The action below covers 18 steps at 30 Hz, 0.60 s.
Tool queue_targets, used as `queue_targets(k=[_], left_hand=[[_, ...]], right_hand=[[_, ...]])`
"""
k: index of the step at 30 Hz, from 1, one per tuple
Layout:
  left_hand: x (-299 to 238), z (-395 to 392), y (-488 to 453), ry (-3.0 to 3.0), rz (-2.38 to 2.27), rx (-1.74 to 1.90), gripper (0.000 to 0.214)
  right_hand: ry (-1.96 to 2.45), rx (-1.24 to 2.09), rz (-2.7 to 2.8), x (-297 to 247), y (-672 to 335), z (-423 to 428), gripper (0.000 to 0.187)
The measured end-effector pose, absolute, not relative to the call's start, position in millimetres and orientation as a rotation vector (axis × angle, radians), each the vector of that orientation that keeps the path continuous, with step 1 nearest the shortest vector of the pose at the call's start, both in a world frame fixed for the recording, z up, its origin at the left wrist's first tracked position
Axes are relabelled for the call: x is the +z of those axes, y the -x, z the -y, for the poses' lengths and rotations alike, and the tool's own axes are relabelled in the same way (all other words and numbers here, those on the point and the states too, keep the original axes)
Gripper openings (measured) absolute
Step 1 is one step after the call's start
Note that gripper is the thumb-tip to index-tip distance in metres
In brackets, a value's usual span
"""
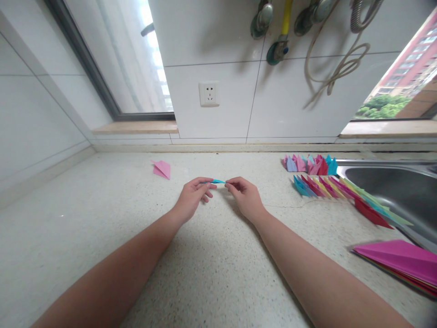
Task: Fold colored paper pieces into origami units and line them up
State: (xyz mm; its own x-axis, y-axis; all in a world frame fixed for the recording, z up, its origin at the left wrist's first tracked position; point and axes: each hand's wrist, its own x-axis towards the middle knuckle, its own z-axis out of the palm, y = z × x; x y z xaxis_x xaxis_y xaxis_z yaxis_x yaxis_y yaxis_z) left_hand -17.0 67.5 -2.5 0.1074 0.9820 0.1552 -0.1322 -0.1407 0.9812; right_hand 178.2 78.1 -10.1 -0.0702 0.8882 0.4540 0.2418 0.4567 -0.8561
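Note:
Between my two hands a small folded blue paper [218, 181] is held level above the speckled countertop [205, 255]. My left hand [193, 196] pinches its left end between thumb and index finger, the other fingers partly spread below. The thumb and fingertips of my right hand [245, 196] close on the thin right tip. Much of the paper is hidden by my left fingers, so its full folded shape cannot be made out. A pink folded paper [161, 169] lies on the counter to the left, apart from my hands.
To the right stand a row of small folded paper figures [310, 165] and a row of colourful folded papers [324, 187] beside the steel sink [392, 182]. Nearer lies a stack of larger folded papers [399, 259]. A socket [209, 94] and pipe valves [278, 51] are on the tiled wall.

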Motion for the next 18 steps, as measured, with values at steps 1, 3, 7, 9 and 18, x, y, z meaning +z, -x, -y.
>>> queue_targets(k=[1,3,7,9,18], left_hand=[[-2.8,-67.8,16.9,-1.274,-0.959,1.288,0.031],[-3.3,-68.4,16.7,-1.274,-0.966,1.294,0.031],[-3.8,-69.0,16.5,-1.279,-0.987,1.299,0.031],[-3.5,-69.0,16.6,-1.272,-0.991,1.296,0.03],[-0.3,-68.8,19.2,-1.147,-0.976,1.328,0.042]], right_hand=[[1.011,0.729,1.582,-10.5,-178.4,-78.4,0.018],[1.015,0.738,1.577,-11.0,-178.8,-78.9,0.018],[1.029,0.723,1.597,-10.0,-179.9,-78.9,0.015],[1.044,0.703,1.613,-8.9,-180.3,-78.3,0.014],[1.103,0.731,1.521,-12.4,-180.7,-82.2,0.018]])
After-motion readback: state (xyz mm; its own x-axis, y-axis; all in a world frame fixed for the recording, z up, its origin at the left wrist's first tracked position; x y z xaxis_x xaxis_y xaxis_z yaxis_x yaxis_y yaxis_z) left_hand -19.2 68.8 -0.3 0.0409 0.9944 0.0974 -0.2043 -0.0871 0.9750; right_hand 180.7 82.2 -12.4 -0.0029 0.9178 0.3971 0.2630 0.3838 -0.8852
